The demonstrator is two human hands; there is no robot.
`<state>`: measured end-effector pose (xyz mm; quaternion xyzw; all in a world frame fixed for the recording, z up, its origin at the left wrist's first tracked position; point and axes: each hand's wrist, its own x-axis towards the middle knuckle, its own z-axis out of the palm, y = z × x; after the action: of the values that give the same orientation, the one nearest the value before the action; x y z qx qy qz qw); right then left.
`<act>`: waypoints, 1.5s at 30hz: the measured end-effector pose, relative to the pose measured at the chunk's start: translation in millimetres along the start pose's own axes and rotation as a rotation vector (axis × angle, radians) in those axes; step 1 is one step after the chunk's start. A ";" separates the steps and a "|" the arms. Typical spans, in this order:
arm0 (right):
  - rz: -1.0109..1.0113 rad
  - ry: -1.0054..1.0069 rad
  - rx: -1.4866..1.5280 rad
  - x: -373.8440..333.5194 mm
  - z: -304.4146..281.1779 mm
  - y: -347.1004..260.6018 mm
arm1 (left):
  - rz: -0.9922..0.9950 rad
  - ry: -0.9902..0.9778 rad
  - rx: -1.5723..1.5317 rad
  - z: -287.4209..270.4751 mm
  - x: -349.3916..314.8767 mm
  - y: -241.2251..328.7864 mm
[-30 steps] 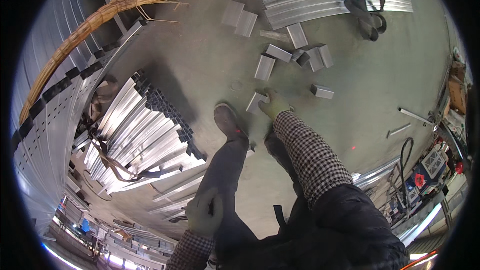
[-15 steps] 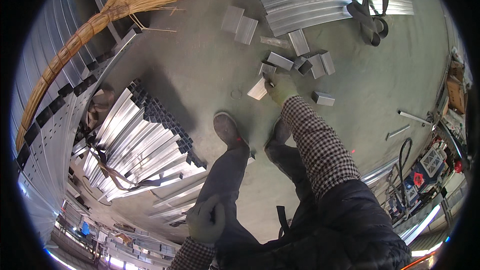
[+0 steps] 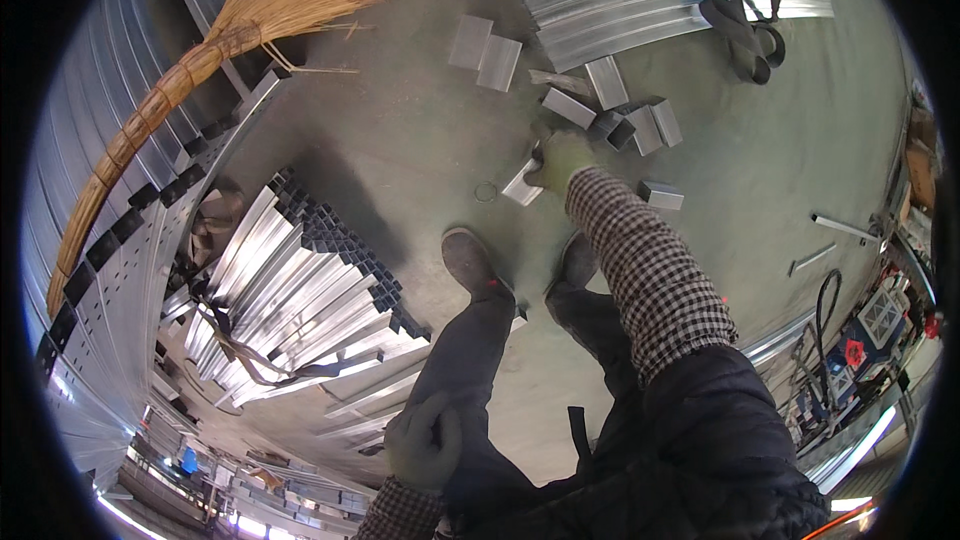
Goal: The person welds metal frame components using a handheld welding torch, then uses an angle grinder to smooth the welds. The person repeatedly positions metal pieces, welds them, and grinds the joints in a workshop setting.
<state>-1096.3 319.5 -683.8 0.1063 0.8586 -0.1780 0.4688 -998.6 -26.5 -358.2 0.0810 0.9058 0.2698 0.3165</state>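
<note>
My right hand [image 3: 562, 162], in a pale greenish glove, reaches down to the floor ahead of my feet. Its fingers are closed on a short metal tube piece [image 3: 520, 184], whose pale face shows to the left of the glove. Just beyond the hand lie more short metal offcuts, among them one piece [image 3: 568, 108] and another piece [image 3: 606, 83]. To its right sits a separate short tube piece [image 3: 661, 196]. My left hand [image 3: 425, 443], gloved too, rests on my left thigh with its fingers curled in and nothing visible in them.
A bundle of square metal tubes [image 3: 300, 290] lies left of my feet. A straw broom [image 3: 150, 120] leans over metal profiles at the far left. Long metal profiles [image 3: 620, 0] with a dark strap [image 3: 740, 40] lie ahead. Two flat pieces [image 3: 485, 52] lie nearby; equipment [image 3: 870, 330] stands right.
My right hand has closed further over the tube piece, which is turned a little, and less of it shows. The whole view has shifted slightly. My left hand stays on the thigh.
</note>
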 end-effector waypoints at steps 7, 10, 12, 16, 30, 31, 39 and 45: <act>0.227 0.052 0.491 -104.3 74.5 -22.2 | -0.040 -0.085 0.056 4.5 -2.6 24.1; 0.203 -0.046 0.739 -175.7 81.6 -16.0 | -0.058 -0.152 0.092 12.8 -6.8 31.0; 0.175 -0.005 0.879 -227.4 78.5 -11.4 | -0.035 -0.215 0.097 18.5 -7.8 37.3; 0.147 0.126 1.011 -340.3 59.0 -0.6 | 0.221 -0.390 0.297 25.1 -7.8 72.9; 0.116 0.460 1.844 -709.1 135.2 -68.1 | 0.807 -1.081 0.293 -11.0 -137.0 269.3; 0.069 0.440 1.874 -721.1 140.6 -67.6 | 0.837 -1.098 0.392 -4.4 -148.3 282.7; 0.328 0.810 1.960 -845.6 235.3 -55.7 | 1.253 -1.175 0.938 51.6 -316.6 401.3; 0.528 1.224 2.104 -905.0 290.3 -76.5 | 1.498 -1.336 0.922 105.0 -398.9 435.4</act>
<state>-413.6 117.7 -49.5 0.6644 0.3291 -0.6005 -0.2993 -630.5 259.2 19.5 0.8489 0.2876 -0.0687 0.4380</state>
